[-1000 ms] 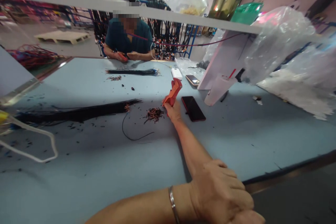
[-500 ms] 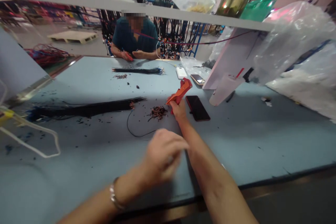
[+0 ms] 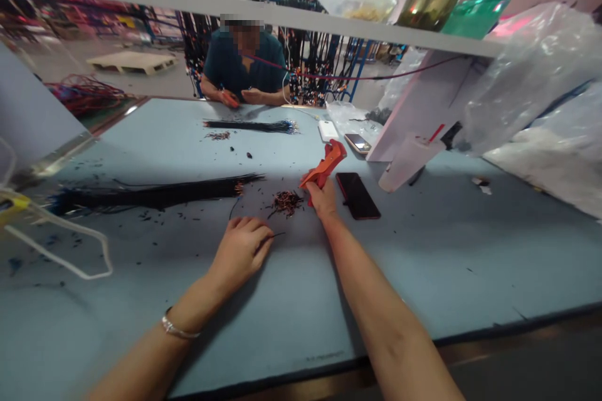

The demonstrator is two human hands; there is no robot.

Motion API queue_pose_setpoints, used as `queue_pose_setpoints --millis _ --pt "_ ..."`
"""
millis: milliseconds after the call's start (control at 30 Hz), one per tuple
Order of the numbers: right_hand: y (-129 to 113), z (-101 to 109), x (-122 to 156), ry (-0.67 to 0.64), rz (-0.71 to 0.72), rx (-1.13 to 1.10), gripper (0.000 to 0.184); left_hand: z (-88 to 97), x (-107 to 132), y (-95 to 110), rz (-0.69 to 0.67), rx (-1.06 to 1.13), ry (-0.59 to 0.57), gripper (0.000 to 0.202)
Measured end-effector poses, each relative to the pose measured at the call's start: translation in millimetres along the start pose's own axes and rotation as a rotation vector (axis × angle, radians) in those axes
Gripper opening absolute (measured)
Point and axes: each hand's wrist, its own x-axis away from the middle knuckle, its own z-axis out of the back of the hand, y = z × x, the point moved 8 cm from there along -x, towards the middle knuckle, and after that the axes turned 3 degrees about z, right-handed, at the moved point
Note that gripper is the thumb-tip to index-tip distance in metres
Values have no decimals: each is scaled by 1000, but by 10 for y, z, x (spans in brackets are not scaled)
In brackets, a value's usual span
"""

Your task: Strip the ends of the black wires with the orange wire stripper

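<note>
While grasping orange pliers [image 3: 325, 166] in right hand [image 3: 324, 199] near frame centre, covering loose wire [image 3: 279, 234] with left hand [image 3: 243, 244], lower left; cannot tell whether pinched. Apparently partway through trimming, judging by central scrap pile [image 3: 286, 202]; cannot tell count left in wire bundle [image 3: 155, 196], mid-left.

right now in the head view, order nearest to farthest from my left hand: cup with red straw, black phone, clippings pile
From the left hand:
1. Clippings pile, just beyond, to its right
2. Black phone, right of the pile
3. Cup with red straw, farthest right
</note>
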Motion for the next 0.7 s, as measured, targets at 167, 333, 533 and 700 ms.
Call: queue_pose_setpoints --millis 167,333,533,700 --pt "-14 -7 3 -8 10 -24 15 91 89 46 -130 160 199 18" --pt "-20 0 9 -20 7 -79 18 -115 135 178 -309 135 93 22" --pt "-48 -20 28 -37 -4 -150 27 -36 178 292 -387 -23 183 22" --pt "-90 16 39 -15 10 -165 22 40 285 479 -551 -284 360 23"
